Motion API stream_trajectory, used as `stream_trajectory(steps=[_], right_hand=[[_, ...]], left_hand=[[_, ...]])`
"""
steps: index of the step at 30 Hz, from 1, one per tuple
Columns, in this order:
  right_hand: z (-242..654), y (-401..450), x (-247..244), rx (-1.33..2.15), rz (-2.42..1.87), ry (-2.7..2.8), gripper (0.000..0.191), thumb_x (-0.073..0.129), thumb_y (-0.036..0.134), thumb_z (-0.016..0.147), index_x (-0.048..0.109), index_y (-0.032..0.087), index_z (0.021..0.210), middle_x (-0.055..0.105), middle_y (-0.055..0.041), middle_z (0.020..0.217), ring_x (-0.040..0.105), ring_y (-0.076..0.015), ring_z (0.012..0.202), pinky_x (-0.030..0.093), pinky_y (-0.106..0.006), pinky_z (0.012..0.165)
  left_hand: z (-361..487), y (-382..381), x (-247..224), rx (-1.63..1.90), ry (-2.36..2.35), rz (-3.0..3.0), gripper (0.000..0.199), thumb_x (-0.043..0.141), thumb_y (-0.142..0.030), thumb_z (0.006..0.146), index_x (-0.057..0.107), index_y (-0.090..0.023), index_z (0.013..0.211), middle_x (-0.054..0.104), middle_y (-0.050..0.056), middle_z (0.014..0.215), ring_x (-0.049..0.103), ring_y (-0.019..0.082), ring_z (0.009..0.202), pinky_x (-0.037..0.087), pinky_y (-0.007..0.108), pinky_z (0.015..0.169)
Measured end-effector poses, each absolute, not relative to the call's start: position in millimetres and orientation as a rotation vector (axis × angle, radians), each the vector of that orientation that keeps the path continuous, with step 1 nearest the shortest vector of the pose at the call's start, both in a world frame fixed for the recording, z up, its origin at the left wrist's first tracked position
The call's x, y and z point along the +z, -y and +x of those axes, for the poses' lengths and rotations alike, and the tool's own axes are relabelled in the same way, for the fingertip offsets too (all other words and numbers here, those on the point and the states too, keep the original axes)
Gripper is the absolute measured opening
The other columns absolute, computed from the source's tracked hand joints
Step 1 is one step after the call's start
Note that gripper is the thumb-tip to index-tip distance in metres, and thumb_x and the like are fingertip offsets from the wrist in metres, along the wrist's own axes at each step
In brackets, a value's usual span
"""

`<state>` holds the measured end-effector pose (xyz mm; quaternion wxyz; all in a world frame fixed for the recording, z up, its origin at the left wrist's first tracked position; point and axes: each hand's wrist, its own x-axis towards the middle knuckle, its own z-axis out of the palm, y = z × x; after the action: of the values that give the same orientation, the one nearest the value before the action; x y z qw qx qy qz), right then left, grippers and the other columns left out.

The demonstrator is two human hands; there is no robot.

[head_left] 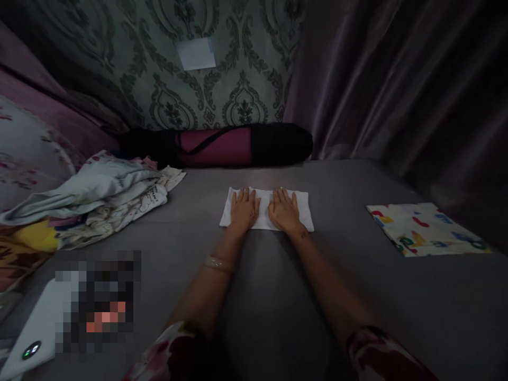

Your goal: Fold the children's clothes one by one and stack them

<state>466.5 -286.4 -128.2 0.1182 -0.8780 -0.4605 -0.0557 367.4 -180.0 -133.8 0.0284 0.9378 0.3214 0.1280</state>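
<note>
Nearest the camera, floral sleeves [161,354] cover the person's upper forearms, and a band [217,264] circles the left forearm. At the lower left lies a pale device [42,320] with a dark oval showing small lit marks; beside it a patch is pixelated, so what is there cannot be told.

Further on, both hands rest palm down on a white cloth [264,212] lying flat on the grey bed [190,238]. The left hand [244,210] covers the cloth's left part and the right hand [284,210] its right part — fingers extended and pointing away, thumbs turned inward, a strip of cloth showing between them. Neither hand pinches anything.

Well apart to the right lies a flat cream piece [431,228] with colourful shapes. To the left is a loose heap of clothes [115,190], pale on top, with yellow fabric [36,236] near its lower edge.

At the far edge a long black-and-magenta roll [216,147] lies along the patterned wall [159,58] — a pale sheet [198,54] shows on that wall, and purple curtains [357,100] hang to its right.
</note>
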Motion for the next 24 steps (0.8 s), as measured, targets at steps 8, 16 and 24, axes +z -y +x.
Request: stream_trajectory(steps=[8, 16, 24], right_hand=[[469.4, 288.0, -139.3, -0.101, -2.662, 1.283, 0.059, 0.026, 0.029, 0.096, 0.033, 0.001, 0.148, 0.030, -0.0142, 0.156, 0.024, -0.0253, 0.144, 0.012, -0.045, 0.118], [478.1, 297.6, -126.7, -0.130, -2.648, 1.173, 0.059, 0.021, 0.030, 0.097, 0.033, 0.002, 0.147, 0.031, -0.0148, 0.155, 0.021, -0.0258, 0.145, 0.011, -0.044, 0.118], [484.3, 302.5, -141.4, -0.097, -2.678, 1.132, 0.060, 0.025, 0.030, 0.096, 0.035, -0.002, 0.146, 0.032, -0.0172, 0.154, 0.023, -0.0279, 0.144, 0.014, -0.042, 0.118]], left_hand=[[362.6, 172.8, -140.1, 0.255, -1.055, 2.830, 0.061, 0.019, -0.043, 0.100, 0.036, -0.009, 0.147, 0.035, 0.014, 0.153, 0.027, 0.030, 0.144, 0.015, 0.048, 0.119], [358.3, 166.3, -132.5, 0.430, -1.156, 2.811, 0.061, 0.018, -0.041, 0.100, 0.040, -0.005, 0.144, 0.035, 0.018, 0.153, 0.025, 0.030, 0.145, 0.018, 0.046, 0.118], [352.6, 159.5, -141.3, 0.285, -1.183, 2.800, 0.064, 0.019, -0.042, 0.099, 0.038, -0.001, 0.144, 0.034, 0.020, 0.152, 0.024, 0.032, 0.145, 0.021, 0.046, 0.117]])
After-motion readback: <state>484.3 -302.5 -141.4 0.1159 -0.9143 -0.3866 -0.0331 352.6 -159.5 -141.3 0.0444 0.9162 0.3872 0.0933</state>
